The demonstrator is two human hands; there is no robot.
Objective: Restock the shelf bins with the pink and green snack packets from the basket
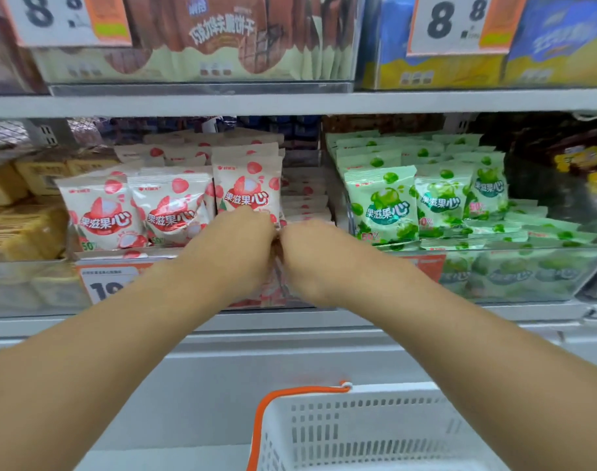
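Pink snack packets point(169, 207) stand upright in a clear shelf bin point(188, 287) at centre left. Green snack packets point(385, 205) fill the bin point(528, 277) to its right. My left hand point(237, 248) and my right hand point(307, 258) meet at the pink bin's front right. Both grip the bottom of one tall upright pink packet point(246, 180), and the fingers curl out of sight behind the knuckles. The white basket point(358, 433) with an orange handle point(266, 413) sits below, and what lies inside it is hidden.
A shelf board point(290, 103) runs just above the bins, carrying brown biscuit packs point(219, 32) and blue-yellow packs point(555, 45) with price cards. Yellow packs point(22, 215) sit left of the pink bin, dark packs point(575, 154) right of the green one.
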